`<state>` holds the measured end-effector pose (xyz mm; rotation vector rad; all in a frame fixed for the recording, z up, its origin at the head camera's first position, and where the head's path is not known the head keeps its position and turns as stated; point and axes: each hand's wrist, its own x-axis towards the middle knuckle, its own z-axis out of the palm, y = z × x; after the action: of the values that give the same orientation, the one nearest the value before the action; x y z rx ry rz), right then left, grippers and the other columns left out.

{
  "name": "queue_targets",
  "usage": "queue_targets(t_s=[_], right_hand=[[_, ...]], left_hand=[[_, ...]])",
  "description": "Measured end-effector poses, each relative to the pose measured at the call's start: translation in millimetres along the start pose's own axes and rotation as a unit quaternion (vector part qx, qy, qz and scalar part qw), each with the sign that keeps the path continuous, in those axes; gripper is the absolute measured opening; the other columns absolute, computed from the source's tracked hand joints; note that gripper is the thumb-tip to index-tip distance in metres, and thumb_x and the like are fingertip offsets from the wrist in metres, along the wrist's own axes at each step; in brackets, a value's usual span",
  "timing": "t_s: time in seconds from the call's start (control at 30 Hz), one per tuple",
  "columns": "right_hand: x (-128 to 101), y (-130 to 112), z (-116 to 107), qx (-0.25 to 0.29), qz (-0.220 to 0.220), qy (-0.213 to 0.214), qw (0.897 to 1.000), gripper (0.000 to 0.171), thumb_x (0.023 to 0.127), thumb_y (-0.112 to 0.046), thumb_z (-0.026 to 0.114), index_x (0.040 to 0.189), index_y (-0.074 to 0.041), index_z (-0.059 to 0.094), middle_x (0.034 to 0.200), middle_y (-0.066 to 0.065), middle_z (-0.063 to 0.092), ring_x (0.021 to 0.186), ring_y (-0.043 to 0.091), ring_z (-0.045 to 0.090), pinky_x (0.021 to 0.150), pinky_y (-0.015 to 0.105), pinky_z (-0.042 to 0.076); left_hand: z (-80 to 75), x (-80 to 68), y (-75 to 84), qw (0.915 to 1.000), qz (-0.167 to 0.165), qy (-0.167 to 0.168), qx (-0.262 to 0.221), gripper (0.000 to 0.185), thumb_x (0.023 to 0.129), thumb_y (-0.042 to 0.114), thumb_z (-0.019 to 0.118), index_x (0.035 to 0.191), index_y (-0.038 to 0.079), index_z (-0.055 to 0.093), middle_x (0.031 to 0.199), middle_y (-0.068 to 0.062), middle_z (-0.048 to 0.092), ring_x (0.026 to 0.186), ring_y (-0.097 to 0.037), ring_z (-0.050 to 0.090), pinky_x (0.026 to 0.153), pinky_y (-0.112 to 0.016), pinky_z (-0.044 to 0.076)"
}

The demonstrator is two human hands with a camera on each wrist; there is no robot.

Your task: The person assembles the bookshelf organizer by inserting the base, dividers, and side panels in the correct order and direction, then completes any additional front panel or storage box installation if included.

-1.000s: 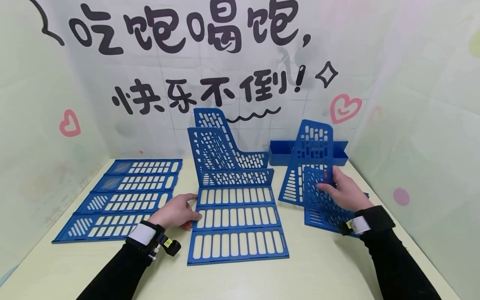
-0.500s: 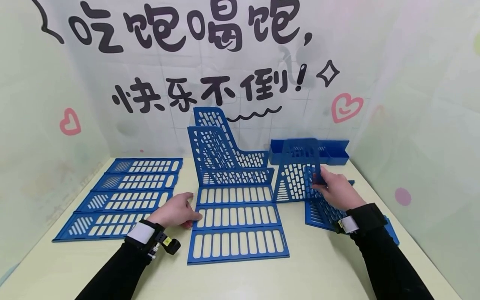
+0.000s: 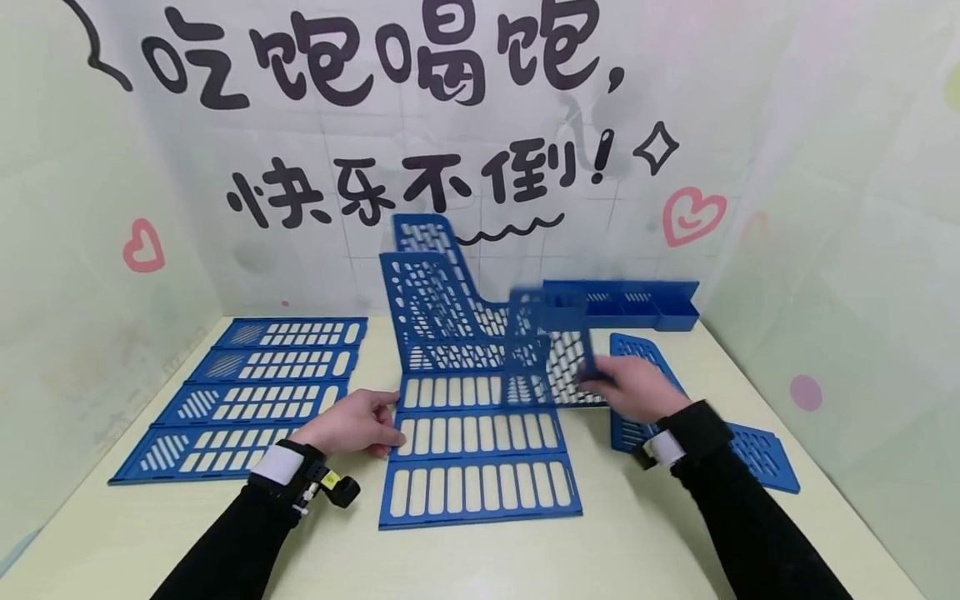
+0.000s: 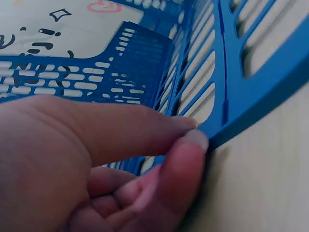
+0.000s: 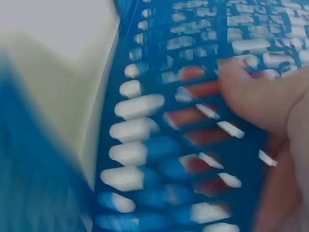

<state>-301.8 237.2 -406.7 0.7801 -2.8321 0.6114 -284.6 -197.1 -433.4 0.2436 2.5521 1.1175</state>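
My left hand point(image 3: 356, 423) pinches the left edge of a slatted blue base panel point(image 3: 480, 460) lying flat mid-table; in the left wrist view, thumb and finger point(image 4: 186, 164) meet at its rim. Upright perforated blue side panels point(image 3: 415, 261) stand at the back of this base. With fingers behind and thumb in front, my right hand point(image 3: 636, 388) grips the edge of another perforated side panel point(image 3: 570, 350). That panel is raised upright and blurred, overlapping the base's right side in the head view. Whether it touches the base, I cannot tell.
Several flat slatted blue panels point(image 3: 191, 409) lie joined at the left. More perforated panels point(image 3: 765, 454) lie at the right, partly under my right forearm. A blue compartment tray point(image 3: 637, 312) stands by the back wall.
My right hand has carried the side panel leftward, turned it upright and brought it to the base's right side. My left hand keeps its pinch in the same place.
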Motion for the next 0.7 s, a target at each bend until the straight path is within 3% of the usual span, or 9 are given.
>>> queue_targets(t_s=[0.13, 0.3, 0.4, 0.5, 0.6, 0.7], right_hand=[[15.8, -24.7, 14.7, -0.002, -0.04, -0.022, 0.999, 0.018, 0.111, -0.017, 0.066, 0.125, -0.012, 0.075, 0.114, 0.006, 0.083, 0.104, 0.025, 0.08, 0.093, 0.045, 0.064], [34.5, -47.8, 23.0, -0.01, -0.041, -0.009, 0.999, 0.014, 0.111, -0.015, 0.065, 0.122, -0.011, 0.073, 0.109, 0.006, 0.082, 0.095, 0.022, 0.078, 0.086, 0.043, 0.061], [42.2, -49.2, 24.8, 0.003, -0.031, -0.009, 0.999, 0.012, 0.111, -0.013, 0.065, 0.119, -0.01, 0.074, 0.107, 0.007, 0.082, 0.091, 0.018, 0.075, 0.083, 0.04, 0.059], [42.8, -44.9, 25.9, 0.012, -0.018, -0.039, 0.999, 0.016, 0.112, -0.017, 0.065, 0.123, -0.01, 0.074, 0.111, 0.007, 0.082, 0.088, 0.013, 0.07, 0.082, 0.035, 0.057], [38.1, -41.3, 23.3, -0.016, -0.009, -0.063, 0.998, 0.016, 0.11, -0.022, 0.069, 0.121, -0.011, 0.074, 0.106, 0.004, 0.081, 0.08, 0.009, 0.063, 0.074, 0.03, 0.052], [35.7, -41.7, 18.1, -0.027, -0.009, -0.065, 0.997, 0.016, 0.109, -0.022, 0.071, 0.118, -0.011, 0.076, 0.103, 0.003, 0.081, 0.079, 0.01, 0.065, 0.074, 0.032, 0.053]], left_hand=[[1.3, 0.3, -0.2, 0.9999, 0.008, -0.002, -0.007, 0.084, 0.094, 0.008, 0.084, 0.163, -0.013, 0.04, 0.077, -0.006, 0.061, 0.064, -0.018, 0.067, 0.06, -0.027, 0.046], [-0.2, 0.4, -2.8, 0.9999, 0.01, 0.002, -0.007, 0.085, 0.094, 0.008, 0.084, 0.163, -0.013, 0.039, 0.076, -0.006, 0.06, 0.064, -0.018, 0.068, 0.06, -0.027, 0.045], [-0.9, -0.6, -4.3, 0.9999, 0.009, 0.01, -0.005, 0.085, 0.094, 0.009, 0.084, 0.162, -0.014, 0.039, 0.077, -0.006, 0.06, 0.064, -0.018, 0.068, 0.061, -0.027, 0.047], [0.5, -2.7, -3.9, 0.9998, -0.01, 0.016, 0.009, 0.085, 0.094, 0.012, 0.085, 0.162, -0.013, 0.04, 0.077, -0.007, 0.065, 0.062, -0.019, 0.068, 0.063, -0.029, 0.05], [1.5, -4.3, -1.1, 0.9987, -0.028, 0.023, 0.035, 0.081, 0.095, 0.015, 0.085, 0.16, -0.012, 0.044, 0.079, -0.006, 0.071, 0.065, -0.018, 0.068, 0.066, -0.031, 0.051], [-0.4, -4.2, 1.7, 0.9981, -0.02, 0.028, 0.051, 0.068, 0.096, 0.015, 0.085, 0.151, -0.012, 0.056, 0.079, -0.005, 0.072, 0.069, -0.018, 0.067, 0.067, -0.031, 0.047]])
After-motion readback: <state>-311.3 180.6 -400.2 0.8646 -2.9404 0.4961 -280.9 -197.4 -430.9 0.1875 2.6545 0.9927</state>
